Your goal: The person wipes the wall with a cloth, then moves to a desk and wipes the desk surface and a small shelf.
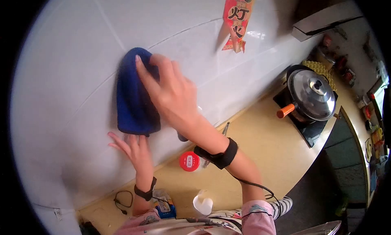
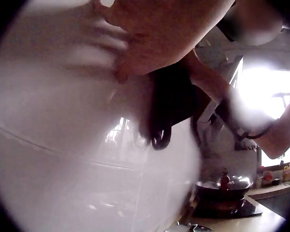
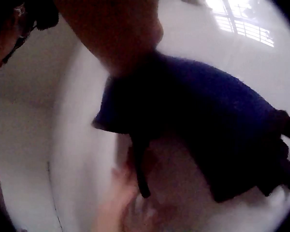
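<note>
A dark blue fabric piece [image 1: 136, 98] with a rounded top and a dark lower edge hangs upright against the white tiled wall [image 1: 81, 63]. My right hand [image 1: 177, 96] holds it near its upper right edge, one digit laid along its front. Dark straps [image 3: 141, 166] dangle from the fabric in the right wrist view. Just under its lower edge my left hand [image 1: 138, 153] is at the wall with fingers spread, the fingertips partly hidden behind the fabric. Each wrist wears a black band.
Below runs a wooden counter [image 1: 248, 139] with a red-lidded jar [image 1: 189, 161], a white cup [image 1: 202, 203], a blue packet [image 1: 165, 206] and a thin cable [image 1: 122, 201]. A lidded pan [image 1: 311, 96] with an orange handle stands on a black stove at right. A red paper strip [image 1: 238, 19] peels from the wall.
</note>
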{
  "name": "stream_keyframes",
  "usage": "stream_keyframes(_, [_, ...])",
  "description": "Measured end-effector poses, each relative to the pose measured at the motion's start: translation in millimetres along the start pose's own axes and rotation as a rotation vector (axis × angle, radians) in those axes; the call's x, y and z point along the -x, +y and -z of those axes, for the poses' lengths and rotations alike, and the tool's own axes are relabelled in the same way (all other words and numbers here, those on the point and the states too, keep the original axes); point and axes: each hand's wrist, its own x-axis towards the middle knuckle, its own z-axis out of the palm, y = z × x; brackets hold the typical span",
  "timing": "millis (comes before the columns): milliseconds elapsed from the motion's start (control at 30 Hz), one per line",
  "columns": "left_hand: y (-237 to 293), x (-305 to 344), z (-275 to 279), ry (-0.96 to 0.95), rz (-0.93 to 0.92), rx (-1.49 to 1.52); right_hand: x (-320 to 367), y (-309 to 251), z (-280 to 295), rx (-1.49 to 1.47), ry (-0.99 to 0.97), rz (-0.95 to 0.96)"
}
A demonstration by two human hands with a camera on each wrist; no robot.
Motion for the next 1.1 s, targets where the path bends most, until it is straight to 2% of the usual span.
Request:
stream_keyframes(67, [0,0,3,-0.009,-0.005,-0.014,14,3,1,-0.026,-0.003,-0.016])
stream_keyframes(133, [4,-4,5,-0.011,-0.017,-0.018,50,8,5,-0.038,-0.171,-0.064])
stream_keyframes(200, [10,-8,7,0.009,0.015,-0.114,79,26,12,0.072,-0.246,-0.056])
stream_keyframes(267, [14,-10,5,0.051,0.047,-0.021,80,49,17,0.186,-0.228,0.009])
stream_keyframes(333, [14,-9,6,0.057,0.015,-0.068,73,63,20,0.123,-0.149,-0.124])
stream_keyframes(400, [14,-8,5,0.043,0.029,-0.070,69,80,26,0.090,-0.170,-0.459])
stream_keyframes(467, [14,-8,3,0.035,0.042,-0.076,74,104,25,0.144,-0.018,-0.546])
stream_keyframes(567, [16,-9,1,0.089,0.061,-0.014,78,128,28,0.122,0.065,-0.682])
stream_keyframes(667, [15,-8,-3,0.105,0.015,-0.066,80,116,30,0.103,-0.040,-0.614])
stream_keyframes(733, [17,-8,-5,0.112,0.033,-0.057,79,90,34,0.039,-0.169,-0.416])
stream_keyframes(800, [20,-9,-2,0.108,0.037,-0.047,61,80,40,0.112,-0.288,-0.520])
stream_keyframes(900, [21,-10,0,0.081,0.044,-0.058,49,111,42,0.107,-0.095,-0.554])
stream_keyframes(933, [20,-10,1,0.071,0.051,-0.062,45,115,44,0.096,-0.104,-0.570])
stream_keyframes(1000, [19,-10,1,0.065,0.049,-0.050,51,110,40,0.143,-0.126,-0.507])
stream_keyframes(1100, [24,-11,1,0.063,0.074,-0.028,60,83,42,0.101,-0.300,-0.438])
